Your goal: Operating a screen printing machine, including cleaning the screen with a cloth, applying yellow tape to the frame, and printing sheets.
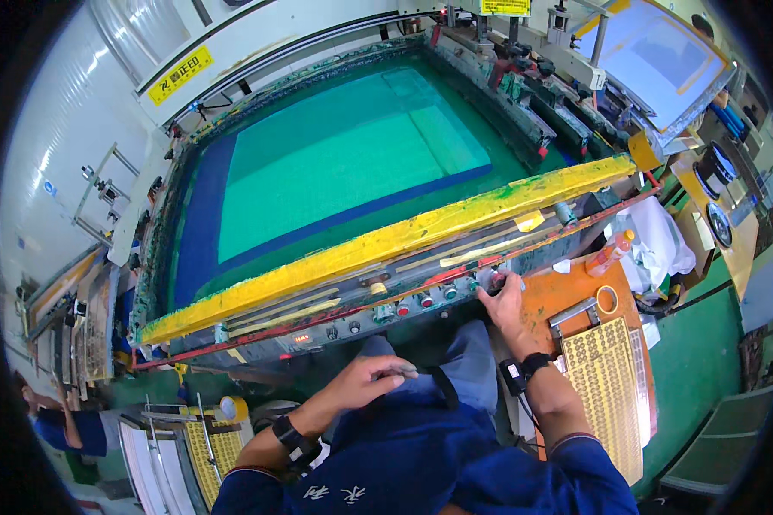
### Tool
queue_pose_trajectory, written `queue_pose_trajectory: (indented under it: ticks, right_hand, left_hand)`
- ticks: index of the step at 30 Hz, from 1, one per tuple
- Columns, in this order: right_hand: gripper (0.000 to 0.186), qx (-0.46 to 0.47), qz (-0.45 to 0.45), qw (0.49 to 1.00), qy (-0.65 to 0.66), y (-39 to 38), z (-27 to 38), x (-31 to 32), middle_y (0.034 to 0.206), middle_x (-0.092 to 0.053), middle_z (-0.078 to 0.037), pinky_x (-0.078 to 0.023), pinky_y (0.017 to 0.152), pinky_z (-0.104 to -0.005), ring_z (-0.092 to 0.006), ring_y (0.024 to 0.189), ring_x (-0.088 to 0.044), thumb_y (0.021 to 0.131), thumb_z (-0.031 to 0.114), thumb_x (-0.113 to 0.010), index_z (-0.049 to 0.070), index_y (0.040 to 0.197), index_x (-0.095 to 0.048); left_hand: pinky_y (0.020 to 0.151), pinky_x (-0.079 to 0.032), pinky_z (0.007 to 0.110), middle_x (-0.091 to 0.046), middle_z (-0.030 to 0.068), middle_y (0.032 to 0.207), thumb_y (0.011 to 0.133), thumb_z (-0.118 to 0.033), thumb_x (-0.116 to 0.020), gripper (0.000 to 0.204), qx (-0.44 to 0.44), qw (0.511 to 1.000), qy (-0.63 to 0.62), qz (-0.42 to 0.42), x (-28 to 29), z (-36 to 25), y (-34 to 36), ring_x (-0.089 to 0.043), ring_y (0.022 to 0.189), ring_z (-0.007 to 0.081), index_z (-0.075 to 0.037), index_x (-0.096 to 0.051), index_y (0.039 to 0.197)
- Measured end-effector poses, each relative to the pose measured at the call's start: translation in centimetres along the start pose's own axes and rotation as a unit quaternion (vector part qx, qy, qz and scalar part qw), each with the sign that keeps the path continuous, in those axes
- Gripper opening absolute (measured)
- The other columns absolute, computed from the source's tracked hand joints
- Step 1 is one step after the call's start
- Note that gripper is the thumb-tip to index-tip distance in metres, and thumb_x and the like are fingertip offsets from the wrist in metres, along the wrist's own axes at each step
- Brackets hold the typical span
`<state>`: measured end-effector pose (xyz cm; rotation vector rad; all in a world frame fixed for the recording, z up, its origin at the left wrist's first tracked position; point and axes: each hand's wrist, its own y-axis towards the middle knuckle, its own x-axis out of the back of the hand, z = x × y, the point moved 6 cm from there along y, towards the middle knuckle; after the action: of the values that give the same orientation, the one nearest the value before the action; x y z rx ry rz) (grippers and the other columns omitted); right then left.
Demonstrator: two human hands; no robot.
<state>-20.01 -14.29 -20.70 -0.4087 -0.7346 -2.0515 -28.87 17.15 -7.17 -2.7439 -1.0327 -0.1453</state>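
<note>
The right hand (pixel 502 296) is stretched forward to the control panel (pixel 378 313) on the front of a large screen-printing machine; its fingers are bent and rest on a knob (pixel 496 279) at the right end of the row of buttons, and they seem to close around it, though the grip itself is partly hidden; the left hand (pixel 365 382) stays low, in front of the person's body, above the blue apron; it is loosely curled and pinches a small thin grey thing (pixel 401 372) between thumb and fingers; what this thing is, I cannot tell; both wrists carry a black band; above the panel runs a long bar (pixel 386 245) smeared with yellow ink, and behind it lies the green screen (pixel 343 146) in its frame; on the right, just beside the right forearm, an orange table (pixel 558 300) holds a sheet with yellow printed patterns (pixel 605 386), a ring of tape (pixel 607 299) and a small orange bottle (pixel 611 251); another person in blue (pixel 64 425) is at the lower left edge
</note>
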Motion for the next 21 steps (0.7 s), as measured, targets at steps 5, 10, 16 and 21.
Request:
queue_pose_trajectory:
  ticks: [5,10,16,21]
  right_hand:
    - [0.063,-0.015,0.012,1.0,0.012,0.2,-0.1,-0.1,0.101,-0.053,-0.017,-0.048,0.083,-0.0409,-0.0331,0.093,-0.055,0.065,0.02,-0.085,0.0,0.114,-0.05]
    - [0.058,-0.013,0.009,1.0,0.011,0.2,-0.3,0.2,0.099,-0.054,-0.016,-0.048,0.081,-0.0392,-0.0298,0.089,-0.056,0.067,0.02,-0.085,0.0,0.11,-0.052]
    - [0.055,-0.007,0.032,0.997,0.07,0.7,1.4,1.2,0.096,-0.052,-0.017,-0.048,0.079,-0.0394,-0.032,0.087,-0.054,0.067,0.014,-0.083,0.0,0.109,-0.05]
    - [0.051,-0.017,0.05,0.996,0.069,1.3,1.8,1.7,0.098,-0.053,-0.017,-0.047,0.083,-0.0417,-0.0356,0.091,-0.053,0.066,0.014,-0.082,0.001,0.105,-0.052]
  left_hand:
    - [0.089,-0.051,0.037,-0.068,0.014,0.106,0.09,-0.008,-0.061,0.025,-0.145,0.965,0.209,0.07,2.3,-12.2,0.5,-0.065,0.099,0.0295,-0.001,-0.064,0.114]
    - [0.094,-0.048,0.043,-0.064,0.0174,0.111,0.085,-0.007,-0.06,0.03,-0.243,0.865,0.437,-0.05,11.4,-22.9,8.2,-0.061,0.107,0.035,0.0,-0.062,0.114]
    - [0.11,-0.038,0.043,-0.057,0.018,0.134,0.079,0.0,-0.05,0.055,-0.153,0.817,0.553,-0.06,21.1,-20.2,25.6,-0.049,0.128,0.0355,0.0,-0.047,0.135]
    - [0.112,-0.036,0.043,-0.055,0.0198,0.135,0.075,0.005,-0.043,0.063,-0.123,0.804,0.581,-0.046,24.6,-14.7,36.2,-0.045,0.131,0.0371,0.004,-0.042,0.138]
